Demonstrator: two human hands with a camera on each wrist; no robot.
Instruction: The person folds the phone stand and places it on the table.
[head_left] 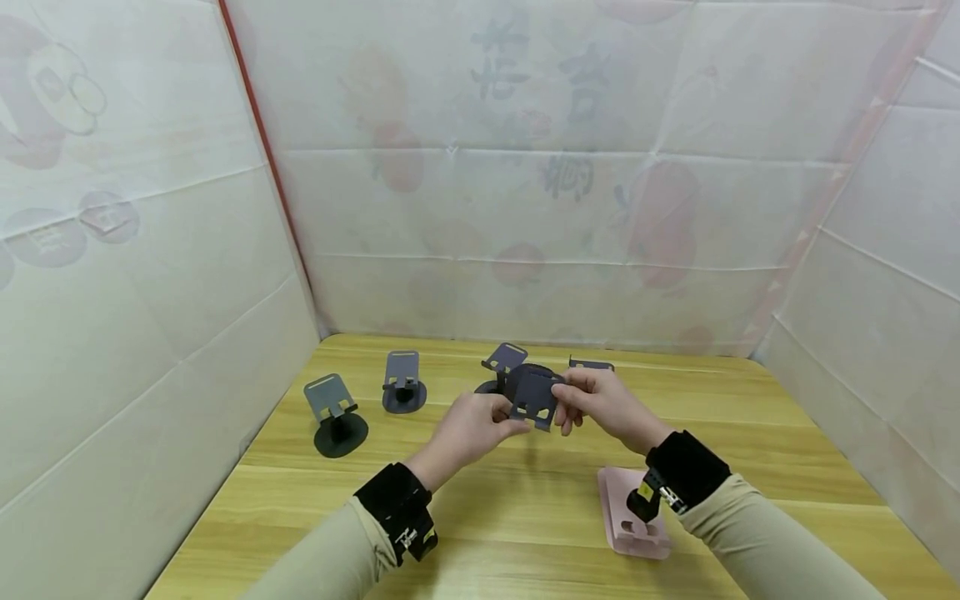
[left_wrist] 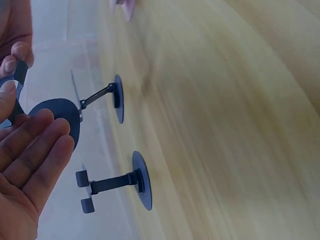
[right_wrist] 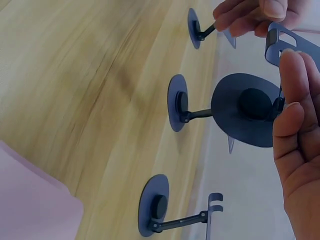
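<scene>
Dark phone stand [head_left: 534, 395] pinched by fingers of left hand [head_left: 471, 427] and right hand [head_left: 602, 403] above bare table [head_left: 525, 492] centre; covered walls carry faint unreadable characters.

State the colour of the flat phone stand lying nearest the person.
Pale pink; the flat phone stand shows best in the head view.

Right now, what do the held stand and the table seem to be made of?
Stand: probably thin sheet metal with matte dark grey coating; flat plate, cut slots, bent lips. Plastic can't be ruled out. Table: wood or wood-look laminate, smooth light finish with visible grain lines.
</scene>
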